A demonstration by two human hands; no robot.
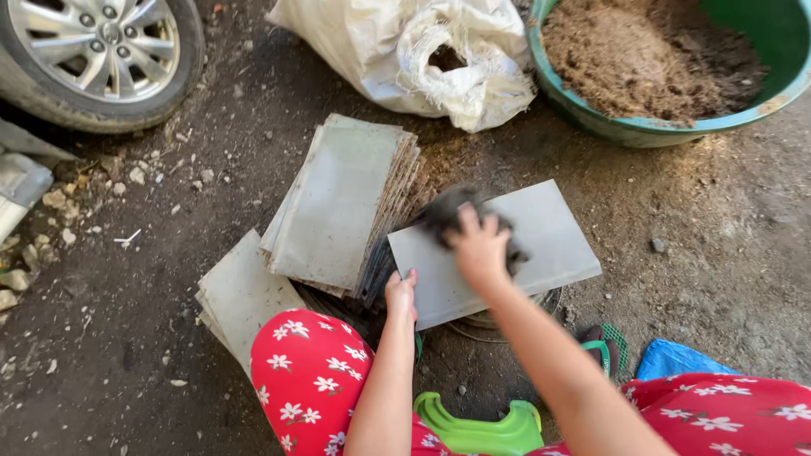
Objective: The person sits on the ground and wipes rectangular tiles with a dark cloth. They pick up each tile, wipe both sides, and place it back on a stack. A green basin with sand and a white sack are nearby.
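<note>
Grey panel (549, 241): left hand (400, 294) grips edge; right hand (478, 247) presses dark rag (445, 211); panel stack (338, 203) beside.

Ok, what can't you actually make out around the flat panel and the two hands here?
- Dark cloth, head view: motion-blurred and partly under the right hand, so its shape is unclear.
- Round object beneath the grey panel: mostly covered by the panel.
- Left hand: its fingers curl at the panel's edge, so the grip is hidden.
- Stack of panels: count unreadable.
- Green tub and car wheel: cut off by the top edge.
</note>
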